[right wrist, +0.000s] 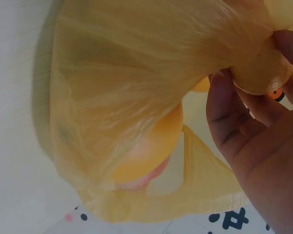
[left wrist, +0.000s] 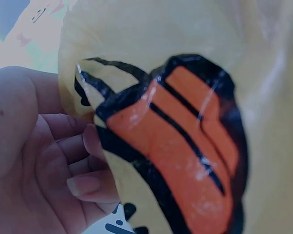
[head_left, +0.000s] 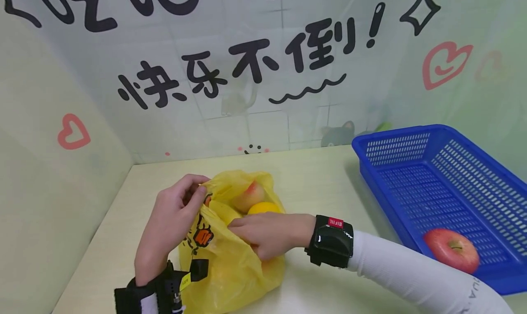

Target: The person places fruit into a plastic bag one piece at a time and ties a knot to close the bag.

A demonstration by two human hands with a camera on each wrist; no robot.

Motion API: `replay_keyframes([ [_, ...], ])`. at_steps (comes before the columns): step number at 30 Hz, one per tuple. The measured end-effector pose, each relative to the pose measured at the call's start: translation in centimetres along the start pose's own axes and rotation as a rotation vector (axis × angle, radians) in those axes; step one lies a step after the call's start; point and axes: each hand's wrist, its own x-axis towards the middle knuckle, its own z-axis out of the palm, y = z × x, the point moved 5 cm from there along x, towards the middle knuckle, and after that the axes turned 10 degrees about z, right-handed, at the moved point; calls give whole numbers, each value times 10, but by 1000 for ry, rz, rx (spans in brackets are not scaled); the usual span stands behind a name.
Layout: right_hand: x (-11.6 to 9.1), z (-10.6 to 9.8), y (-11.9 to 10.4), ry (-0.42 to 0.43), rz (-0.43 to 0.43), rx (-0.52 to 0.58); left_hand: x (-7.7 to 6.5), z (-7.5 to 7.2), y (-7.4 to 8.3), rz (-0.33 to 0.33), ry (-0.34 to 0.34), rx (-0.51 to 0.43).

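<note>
A yellow plastic bag [head_left: 234, 277] with a black and orange print stands on the table, its mouth open upward. My left hand [head_left: 174, 218] pinches the bag's left rim between thumb and fingers. My right hand [head_left: 267, 234] reaches into the mouth, its fingertips partly hidden in the head view. In the right wrist view, its thumb and fingers hold a round yellow-brown fruit [right wrist: 261, 75] against the bag's plastic; its kind is unclear. Inside lie a peach [head_left: 252, 196] and a bright yellow-orange fruit [head_left: 263, 208], partly covered. Lower contents are blurred by the plastic.
To the right stands a blue plastic basket [head_left: 395, 204], tilted in view, with a red apple [head_left: 452, 250] at its near end. A printed wall [head_left: 247, 126] closes the table [head_left: 313, 181] at the back, and another wall [head_left: 53, 204] rises on the left.
</note>
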Motion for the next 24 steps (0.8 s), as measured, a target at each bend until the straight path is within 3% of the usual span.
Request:
replay_keyframes([
  [24, 4, 14, 5, -23, 74, -91, 0, 1, 0, 3, -4, -1],
])
